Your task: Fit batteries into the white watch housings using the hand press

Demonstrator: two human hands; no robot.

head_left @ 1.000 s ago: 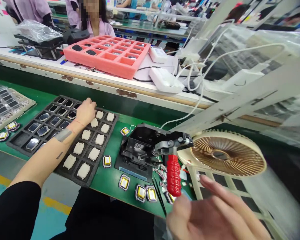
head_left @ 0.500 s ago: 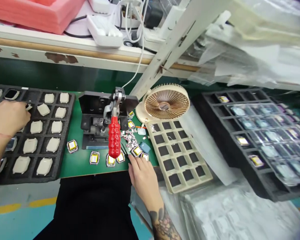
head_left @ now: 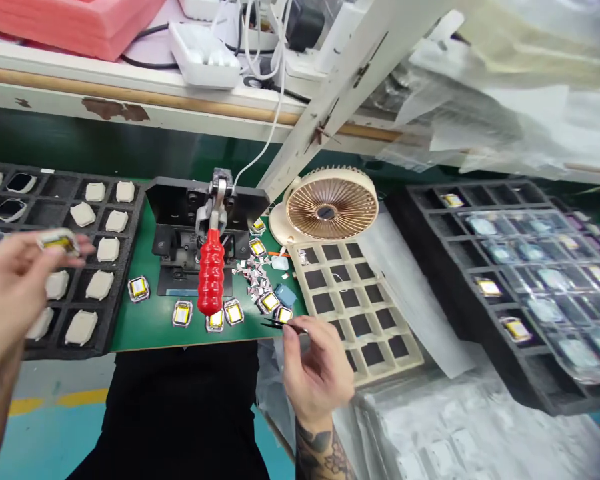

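My left hand (head_left: 15, 287) is closed on a watch case (head_left: 59, 241) with a yellow-edged part inside, held above the black foam tray (head_left: 111, 327) at the left. Pinched in my right hand (head_left: 317, 370) is a pair of dark tweezers (head_left: 275, 324), tips pointing left over the front edge of the green mat (head_left: 145, 333). Several similar watch cases (head_left: 182, 313) lie on the mat, some close to the tweezer tips. Between my hands stands a black press fixture with a red handle (head_left: 211, 273). Small silvery pieces (head_left: 260, 277) are heaped right of it, beside a blue block (head_left: 285, 295).
A beige fan (head_left: 330, 203) stands behind a cream compartment tray (head_left: 375, 353). Farther right, a black tray (head_left: 460, 280) holds watch parts under clear plastic. White cables (head_left: 275, 127) hang from the shelf, and a slanted white post (head_left: 325, 120) rises behind the fan.
My left hand has lifted a watch case out of the left tray and moved nearer to me. My right hand has picked up the tweezers from the mat and turned over.
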